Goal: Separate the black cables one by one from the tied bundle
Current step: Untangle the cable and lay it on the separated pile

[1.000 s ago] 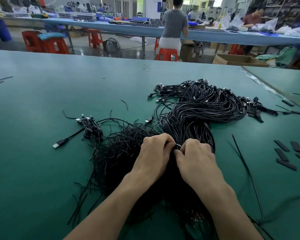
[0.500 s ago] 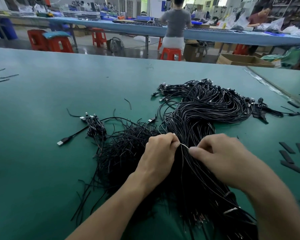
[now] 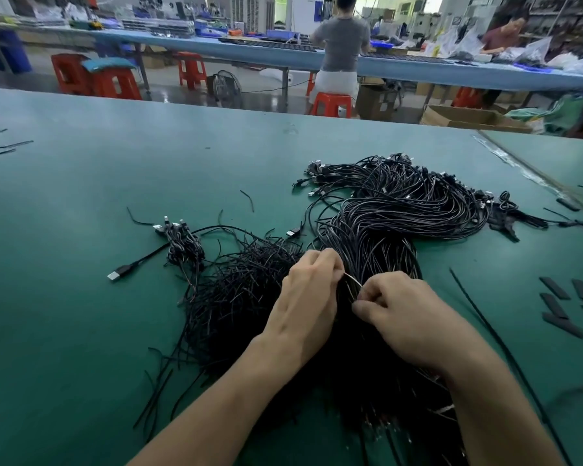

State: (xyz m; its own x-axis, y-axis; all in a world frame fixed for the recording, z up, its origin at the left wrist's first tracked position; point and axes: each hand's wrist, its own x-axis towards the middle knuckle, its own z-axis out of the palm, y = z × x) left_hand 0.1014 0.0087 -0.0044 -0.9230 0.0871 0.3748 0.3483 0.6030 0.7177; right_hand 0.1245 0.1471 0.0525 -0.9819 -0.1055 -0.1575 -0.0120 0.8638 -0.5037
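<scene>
**Item:** tied bundle point(image 3: 394, 223) of black cables, many strands.

**Location:** on the green counter point(image 3: 81, 348), right of centre. It curves from a fan of plug ends point(image 3: 317, 171) at the far side toward the person, and its near part lies under both hands.

**Left hand** point(image 3: 308, 297): fingers point(image 3: 329, 264) curled, pinching 1 end of a thin pale strand point(image 3: 352, 280) at the top of the bundle.

**Right hand** point(image 3: 408, 317): thumb and forefinger pinch the other end of the same strand. Whether this strand is a tie or a glinting cable cannot be told.

**Adjacent:** loose heap of short black pieces point(image 3: 243, 284), touching the bundle on its left; 1 small coiled cable set point(image 3: 182, 245) farther left, with a USB plug point(image 3: 113, 275) lying out from it; flat black strips point(image 3: 554, 287) well apart on the right.

**Handling, as judged:** each cable is light, limp and smooth-jacketed. Together they are dense and interlocked, so 1 strand will likely drag its neighbours. The plugs are the only stiff parts and may snag.

**Where to hold, as judged:** pinch a single cable near its plug end, where strands fan apart, and draw it along its length. The other hand pins the mass to the counter.
</scene>
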